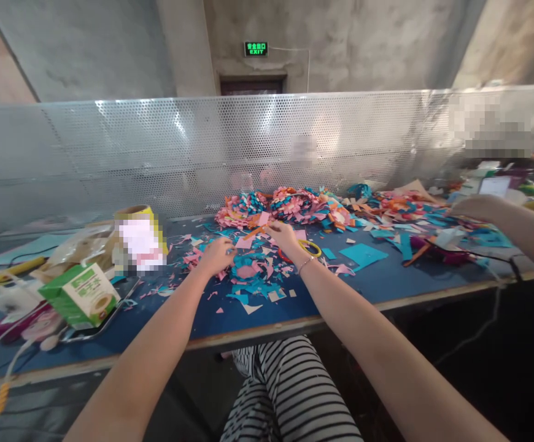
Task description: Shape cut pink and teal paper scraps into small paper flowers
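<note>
Right hand [283, 238]: fingers pinched closed on one end of an orange paper strip [253, 234], which sits above the scraps in the middle of the desk [290, 314], between the two hands. A small pink paper piece [264, 218] shows right by those fingertips; can't tell if it's gripped too.

Left hand [219, 254]: fingers curled, near the strip's free end; blur, can't tell how far open or whether they hold anything.

Under and between the hands: loose pink and blue scraps [248, 270]. Yellow loop handle [315, 247] just beside the right wrist, flat blue sheet [363, 255] further right. Fringed paper clusters [294, 201] behind the hands, in front of the perforated metal screen [129, 147]. Green carton [83, 296] well left, tilted. Co-worker's arm [520, 228] reaches in at far right.
</note>
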Demonstrator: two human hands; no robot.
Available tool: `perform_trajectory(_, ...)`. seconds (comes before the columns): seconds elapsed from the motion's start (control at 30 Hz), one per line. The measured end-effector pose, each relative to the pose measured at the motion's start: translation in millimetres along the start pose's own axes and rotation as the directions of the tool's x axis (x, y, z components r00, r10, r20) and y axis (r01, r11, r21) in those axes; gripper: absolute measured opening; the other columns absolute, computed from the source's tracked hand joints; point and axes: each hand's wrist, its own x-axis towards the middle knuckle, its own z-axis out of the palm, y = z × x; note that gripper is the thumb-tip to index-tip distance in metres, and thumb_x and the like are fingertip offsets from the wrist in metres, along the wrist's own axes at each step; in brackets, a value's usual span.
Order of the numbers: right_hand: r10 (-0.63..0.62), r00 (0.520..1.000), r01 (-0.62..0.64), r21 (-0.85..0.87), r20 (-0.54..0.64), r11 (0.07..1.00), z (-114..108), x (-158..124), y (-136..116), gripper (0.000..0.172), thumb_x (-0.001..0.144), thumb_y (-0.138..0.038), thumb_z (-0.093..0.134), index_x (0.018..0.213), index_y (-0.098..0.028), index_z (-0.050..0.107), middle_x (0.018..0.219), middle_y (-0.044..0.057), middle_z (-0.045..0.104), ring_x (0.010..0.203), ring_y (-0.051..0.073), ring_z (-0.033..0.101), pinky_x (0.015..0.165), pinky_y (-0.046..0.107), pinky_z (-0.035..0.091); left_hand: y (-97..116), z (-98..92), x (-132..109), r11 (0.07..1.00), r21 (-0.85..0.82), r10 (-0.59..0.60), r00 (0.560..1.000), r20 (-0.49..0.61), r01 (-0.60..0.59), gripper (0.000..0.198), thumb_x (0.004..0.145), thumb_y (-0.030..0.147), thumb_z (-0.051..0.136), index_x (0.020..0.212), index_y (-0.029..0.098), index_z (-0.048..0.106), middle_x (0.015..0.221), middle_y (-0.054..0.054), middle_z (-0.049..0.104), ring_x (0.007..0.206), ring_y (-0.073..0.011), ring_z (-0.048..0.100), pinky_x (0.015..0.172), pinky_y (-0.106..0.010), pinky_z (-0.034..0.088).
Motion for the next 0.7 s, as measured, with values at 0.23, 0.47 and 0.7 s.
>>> perform_trajectory(0.23,0.144,0.987,-0.162,0.557,0.076,0.815,-3,5,2,0.038,0.060,-0.049,0.071,0.077,-0.015,0.063,0.074,0.002,0.065,0.068,0.011,0.060,0.067,0.023,0.048,7,-8.9,10,0.996,-0.023,0.065,0.913,-0.402,-0.082,0.031,0.077,0.028,0.055,0.106,0.016,0.058,0.109,-0.012,0.057,0.109,-0.0251,0.051,0.100,-0.039,0.038)
perform_trajectory(0.47,0.120,0.921,-0.327,0.567,0.371,0.756,10,-9,-18,0.031,0.061,-0.039,0.076,0.075,-0.015,0.063,0.074,0.002,0.066,0.073,0.010,0.063,0.074,0.023,0.049,23,-5.2,12,0.986,-0.038,0.146,0.959,-0.242,-0.160,0.026,0.083,0.033,0.047,0.099,0.019,0.062,0.103,-0.009,0.064,0.100,-0.0235,0.057,0.092,-0.036,0.043)
perform_trajectory(0.7,0.096,0.917,-0.323,0.580,0.387,0.748,10,-5,-17,0.030,0.061,-0.038,0.076,0.076,-0.015,0.063,0.073,0.001,0.065,0.073,0.010,0.062,0.071,0.021,0.048,28,-4.7,10,0.986,-0.131,0.071,0.969,-0.237,-0.104,0.029,0.083,0.037,0.044,0.091,0.018,0.065,0.093,-0.007,0.067,0.083,-0.0205,0.061,0.077,-0.029,0.047)
